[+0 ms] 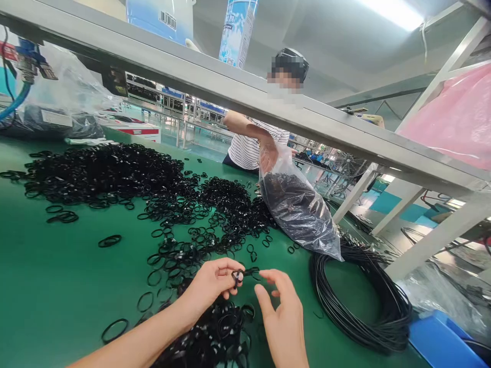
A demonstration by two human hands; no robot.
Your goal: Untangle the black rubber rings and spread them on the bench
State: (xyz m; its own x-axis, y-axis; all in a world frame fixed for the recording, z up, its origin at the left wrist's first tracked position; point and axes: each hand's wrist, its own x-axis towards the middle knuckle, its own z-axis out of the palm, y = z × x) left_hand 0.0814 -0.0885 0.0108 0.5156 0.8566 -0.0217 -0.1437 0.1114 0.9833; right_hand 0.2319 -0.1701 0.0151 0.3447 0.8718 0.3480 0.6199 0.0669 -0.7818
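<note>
Pinching black rings [252,271] at lower center, the left hand [217,280] is beside the spread right hand [283,302].

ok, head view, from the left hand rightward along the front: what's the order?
Left hand → black loops in its grip → right hand → black cable coil → blue plastic bin.

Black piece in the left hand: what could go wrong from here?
The piece, pinched by the left hand, could slip and get lost among the loose black rings below. The tilted bag, with a co-worker's hand at its mouth, might spill its dark contents onto the table.
</note>
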